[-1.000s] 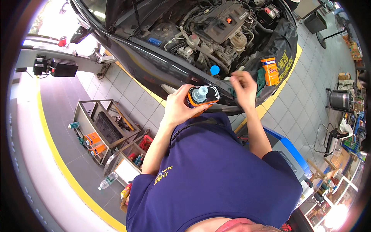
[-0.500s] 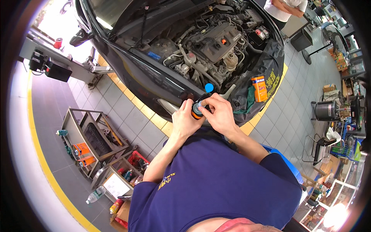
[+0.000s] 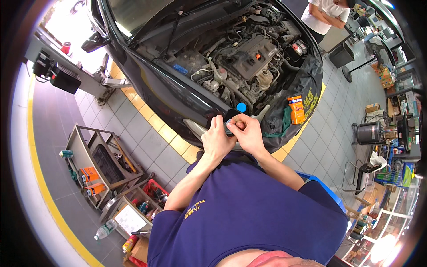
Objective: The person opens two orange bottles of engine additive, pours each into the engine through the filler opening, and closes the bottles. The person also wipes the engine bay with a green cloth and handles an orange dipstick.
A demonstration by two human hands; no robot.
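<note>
In front of the car's front edge, my two hands are together on a small dark round container (image 3: 229, 127) with a blue-grey top. My left hand (image 3: 217, 140) is closed around its side. The fingers of my right hand (image 3: 248, 136) are bent and pinched at its top. My fingers hide most of the container, so its full shape cannot be seen. Just beyond my hands lies the open engine bay, with its dark engine cover (image 3: 254, 55). An orange box (image 3: 296, 109) rests on the black fender cover (image 3: 284, 127) to the right.
A metal cart (image 3: 95, 164) and a lower bin cart (image 3: 133, 209) stand at my left on the tiles, near a clear plastic bottle (image 3: 106, 228). Far right are a standing fan (image 3: 377, 51) and a dark drum (image 3: 370, 134). A person (image 3: 327, 17) with folded arms stands behind the car.
My right fingers have curled in over the container's top. Its orange band, visible before, is now hidden. The whole view has shifted slightly.
</note>
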